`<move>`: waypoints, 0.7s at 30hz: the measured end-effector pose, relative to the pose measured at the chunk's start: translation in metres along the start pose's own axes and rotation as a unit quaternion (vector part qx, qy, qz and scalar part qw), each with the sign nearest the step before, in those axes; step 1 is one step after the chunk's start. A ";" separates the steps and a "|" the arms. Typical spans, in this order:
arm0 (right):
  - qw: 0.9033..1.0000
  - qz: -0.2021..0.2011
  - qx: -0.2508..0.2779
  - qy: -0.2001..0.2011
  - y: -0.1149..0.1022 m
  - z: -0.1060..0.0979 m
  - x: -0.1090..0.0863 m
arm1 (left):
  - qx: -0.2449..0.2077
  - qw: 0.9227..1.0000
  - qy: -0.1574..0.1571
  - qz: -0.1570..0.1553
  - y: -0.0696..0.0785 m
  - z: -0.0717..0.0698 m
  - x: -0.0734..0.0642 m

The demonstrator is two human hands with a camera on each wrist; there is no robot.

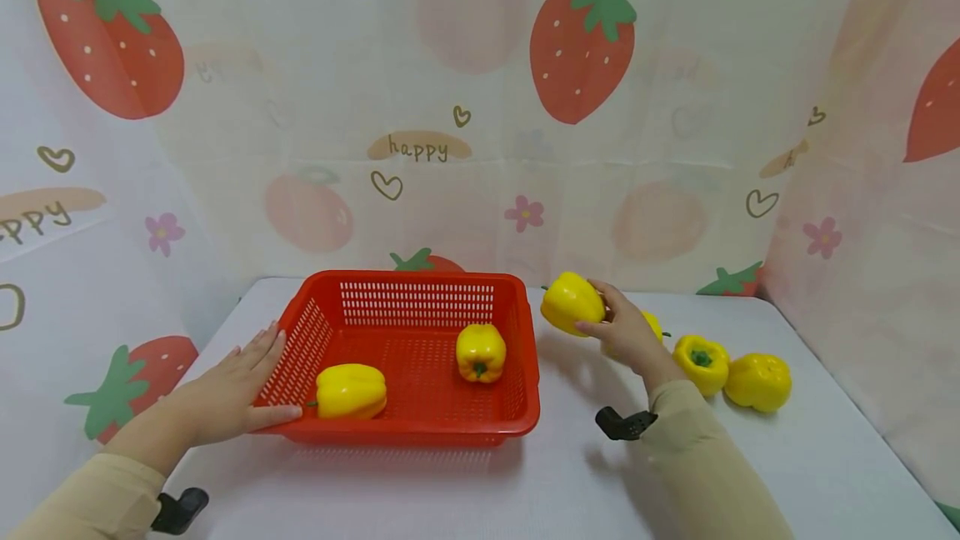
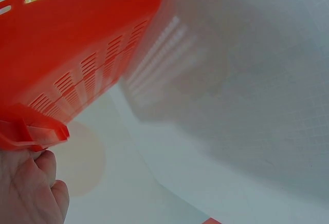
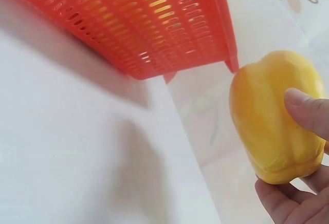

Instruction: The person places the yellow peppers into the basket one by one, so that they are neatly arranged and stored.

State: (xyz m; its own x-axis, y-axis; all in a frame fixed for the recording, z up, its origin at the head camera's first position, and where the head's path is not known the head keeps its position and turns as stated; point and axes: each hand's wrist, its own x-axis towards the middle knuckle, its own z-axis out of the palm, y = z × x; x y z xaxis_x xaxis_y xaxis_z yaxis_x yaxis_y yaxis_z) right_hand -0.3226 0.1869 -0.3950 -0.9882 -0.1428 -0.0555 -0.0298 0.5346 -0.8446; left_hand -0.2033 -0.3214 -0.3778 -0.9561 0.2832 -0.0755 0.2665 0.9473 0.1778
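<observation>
Beige cloth sleeves (image 1: 716, 465) nearest, each with a black wrist mount (image 1: 626, 423). Right hand (image 1: 626, 327): thumb and fingers pinch a glossy yellow bell pepper (image 1: 572, 304) from its right side, held above the white table (image 1: 570, 498). Pepper's long axis runs roughly left to right, stem end leftward, away from the palm. It hangs just right of the far right part of a red rectangular slotted plastic basket (image 1: 405, 427), apart from it in the head view; the basket's right rim lies between pepper and interior. Left hand (image 1: 232, 394) well off at the basket's left side, fingers straight and slightly spread on the wall, thumb out along the near rim.

Inside: one yellow pepper near left (image 1: 351, 391), another toward the right (image 1: 481, 353); floor between them bare. Right of the right hand: two more peppers (image 1: 701, 365) side by side, plus one partly hidden behind the wrist (image 1: 651, 323).
</observation>
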 end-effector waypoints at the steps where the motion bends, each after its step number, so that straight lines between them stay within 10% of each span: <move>1: 1.000 -0.001 0.001 0.000 -0.001 -0.001 0.000 | 0.001 1.000 0.000 -0.001 0.000 0.000 0.000; 21: 0.997 -0.079 0.010 -0.015 -0.036 -0.026 -0.004 | 0.002 1.000 0.001 0.003 0.002 -0.001 -0.001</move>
State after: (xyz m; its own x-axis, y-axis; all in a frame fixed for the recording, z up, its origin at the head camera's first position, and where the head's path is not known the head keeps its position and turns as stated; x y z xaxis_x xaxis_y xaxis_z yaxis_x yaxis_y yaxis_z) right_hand -0.3212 0.1905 -0.3505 -0.9667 -0.2479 0.0634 -0.1808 0.4863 -0.8549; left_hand -0.2017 -0.3201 -0.3760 -0.9548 0.2881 -0.0733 0.2721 0.9463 0.1747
